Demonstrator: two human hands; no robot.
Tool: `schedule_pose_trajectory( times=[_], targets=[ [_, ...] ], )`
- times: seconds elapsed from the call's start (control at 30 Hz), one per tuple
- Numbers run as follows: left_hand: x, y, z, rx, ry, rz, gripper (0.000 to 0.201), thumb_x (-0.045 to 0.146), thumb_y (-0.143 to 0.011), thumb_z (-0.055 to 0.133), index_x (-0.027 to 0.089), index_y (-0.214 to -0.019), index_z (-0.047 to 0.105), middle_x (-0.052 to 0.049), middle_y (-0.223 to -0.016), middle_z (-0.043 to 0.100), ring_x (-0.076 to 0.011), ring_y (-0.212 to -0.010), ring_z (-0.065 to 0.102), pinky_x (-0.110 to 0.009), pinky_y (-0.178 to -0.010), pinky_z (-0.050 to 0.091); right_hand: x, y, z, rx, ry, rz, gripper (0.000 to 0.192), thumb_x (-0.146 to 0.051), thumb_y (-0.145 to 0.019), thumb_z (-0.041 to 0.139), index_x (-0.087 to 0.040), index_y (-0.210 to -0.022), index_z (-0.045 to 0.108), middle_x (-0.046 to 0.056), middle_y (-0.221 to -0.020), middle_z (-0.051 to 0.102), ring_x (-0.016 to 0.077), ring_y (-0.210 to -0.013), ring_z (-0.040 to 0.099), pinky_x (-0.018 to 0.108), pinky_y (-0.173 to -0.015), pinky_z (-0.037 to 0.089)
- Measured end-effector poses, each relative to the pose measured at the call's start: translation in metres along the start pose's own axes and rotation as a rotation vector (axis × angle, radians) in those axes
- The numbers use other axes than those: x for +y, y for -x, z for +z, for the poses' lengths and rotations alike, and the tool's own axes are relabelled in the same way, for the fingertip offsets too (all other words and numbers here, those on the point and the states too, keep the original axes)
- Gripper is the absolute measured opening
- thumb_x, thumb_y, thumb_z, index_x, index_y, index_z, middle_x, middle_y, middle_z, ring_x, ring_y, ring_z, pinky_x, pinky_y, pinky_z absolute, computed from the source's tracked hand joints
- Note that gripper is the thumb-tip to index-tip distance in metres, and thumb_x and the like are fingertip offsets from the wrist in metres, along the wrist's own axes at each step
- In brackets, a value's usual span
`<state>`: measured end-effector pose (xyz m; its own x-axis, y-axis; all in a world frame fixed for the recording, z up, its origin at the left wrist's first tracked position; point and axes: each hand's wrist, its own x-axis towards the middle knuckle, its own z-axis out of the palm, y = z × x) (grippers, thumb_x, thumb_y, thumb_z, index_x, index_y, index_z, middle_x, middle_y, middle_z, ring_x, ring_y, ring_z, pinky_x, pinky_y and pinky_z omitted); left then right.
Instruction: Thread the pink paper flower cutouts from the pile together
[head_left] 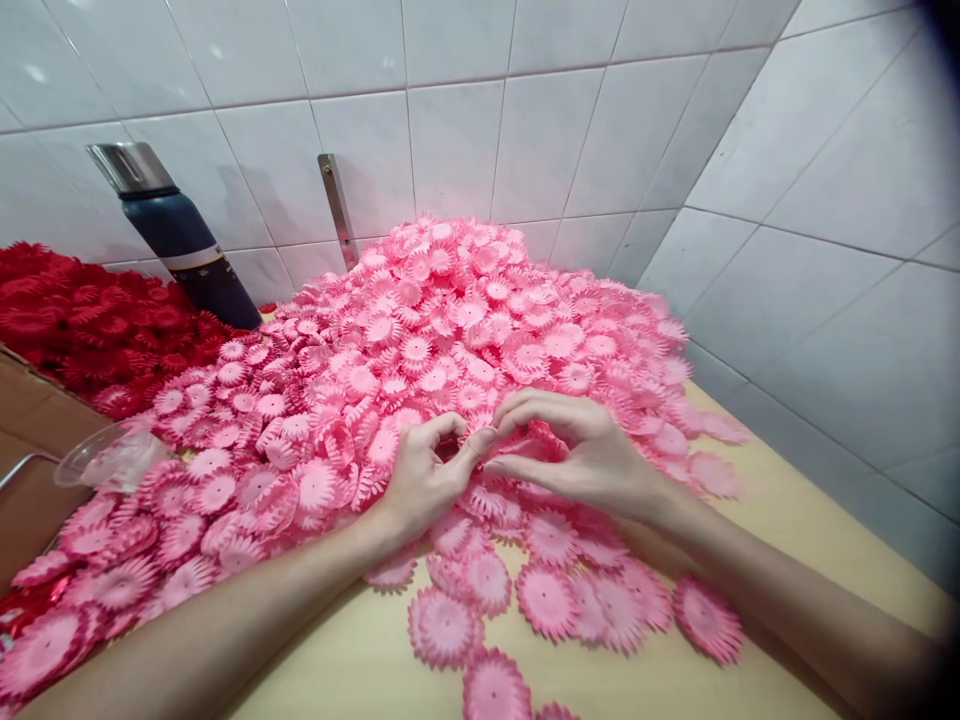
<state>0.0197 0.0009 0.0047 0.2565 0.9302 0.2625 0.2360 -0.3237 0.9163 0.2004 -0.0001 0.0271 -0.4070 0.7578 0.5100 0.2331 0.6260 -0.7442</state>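
Pink flower pieces (450, 330) heaped high against wall. Left hand (424, 480), right hand (581, 455) fingertips pinched together on one piece. Risk: elbow nudge slides heap off table (787, 520) edge.

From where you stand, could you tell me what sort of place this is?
Probably a small craft workbench: a heap of pink paper flowers, a red pile beside it, white tiled walls.

A heap of red paper flowers (90, 325) is lying at the table's (787, 520) far left, against the tiled wall (465, 130). A dark blue flask (176, 235) with a steel cap is standing behind it. A clear plastic cup (109, 458) is lying near the left edge.
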Motion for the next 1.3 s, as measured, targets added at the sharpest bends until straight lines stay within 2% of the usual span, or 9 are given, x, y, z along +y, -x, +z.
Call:
schedule_pose_trajectory(
  times=[0.33,0.67,0.83,0.93,1.13,1.2,1.3],
  targets=[
    [0.0023,0.0006,0.0001,-0.015,0.042,-0.008,0.04,0.045,-0.085,0.061,0.016,-0.06,0.048,0.005,-0.054,0.042,-0.0081,-0.05,0.038,-0.022,-0.049,0.03,-0.0017,-0.0009,-0.0019,-0.033,-0.044,0.057,0.014,-0.022,-0.079,0.071,-0.023,-0.093,0.069,0.004,-0.09,0.07,0.0193,-0.084,0.067,0.036,-0.076,0.056],
    [-0.0022,0.0006,-0.001,-0.049,0.084,-0.006,0.043,0.046,-0.087,0.059,0.015,-0.059,0.05,0.004,-0.055,0.043,-0.0084,-0.053,0.038,-0.023,-0.051,0.031,-0.0015,-0.0002,0.0019,-0.044,0.011,-0.001,0.014,-0.016,-0.081,0.066,-0.021,-0.093,0.071,0.005,-0.089,0.072,0.0182,-0.081,0.067,0.035,-0.071,0.057],
    [-0.0019,-0.0001,-0.0012,-0.089,0.103,0.016,0.043,0.048,-0.088,0.057,0.015,-0.061,0.054,0.003,-0.057,0.049,-0.0087,-0.054,0.042,-0.022,-0.051,0.033,0.0,0.0009,0.0009,-0.038,-0.11,0.126,0.01,-0.021,-0.08,0.071,-0.02,-0.09,0.07,0.005,-0.086,0.071,0.0185,-0.078,0.067,0.035,-0.07,0.057],
    [-0.0011,-0.0013,-0.0009,-0.066,0.11,0.036,0.036,0.045,-0.087,0.06,0.015,-0.067,0.06,0.001,-0.062,0.056,-0.0095,-0.057,0.047,-0.022,-0.055,0.038,-0.0005,0.0013,0.0006,0.008,-0.136,0.199,0.007,-0.026,-0.081,0.069,-0.02,-0.085,0.07,0.004,-0.081,0.07,0.0185,-0.075,0.067,0.034,-0.068,0.057],
    [0.0029,-0.0018,0.0005,-0.019,0.126,-0.008,0.019,0.03,-0.079,0.073,0.015,-0.089,0.068,-0.003,-0.084,0.069,-0.0128,-0.074,0.061,-0.024,-0.069,0.047,0.0013,-0.0001,-0.0006,0.092,-0.116,0.23,0.005,-0.024,-0.082,0.068,-0.02,-0.084,0.069,0.004,-0.084,0.071,0.0187,-0.079,0.068,0.034,-0.073,0.057],
    [0.0031,-0.0011,0.0008,-0.025,0.12,-0.011,0.016,0.03,-0.082,0.07,0.014,-0.086,0.068,-0.002,-0.08,0.068,-0.0122,-0.071,0.06,-0.024,-0.067,0.047,0.0024,0.0,-0.0008,0.094,-0.113,0.218,0.005,-0.024,-0.082,0.068,-0.02,-0.085,0.069,0.004,-0.084,0.071,0.0189,-0.079,0.068,0.035,-0.074,0.057],
    [0.0019,0.0002,0.0008,-0.022,0.056,0.0,0.026,0.034,-0.085,0.066,0.014,-0.07,0.063,0.002,-0.063,0.056,-0.0089,-0.058,0.048,-0.022,-0.056,0.039,0.0018,0.0004,-0.0012,0.08,-0.125,0.199,0.005,-0.023,-0.083,0.067,-0.021,-0.087,0.069,0.004,-0.086,0.071,0.019,-0.081,0.067,0.036,-0.075,0.057]
  ],
)
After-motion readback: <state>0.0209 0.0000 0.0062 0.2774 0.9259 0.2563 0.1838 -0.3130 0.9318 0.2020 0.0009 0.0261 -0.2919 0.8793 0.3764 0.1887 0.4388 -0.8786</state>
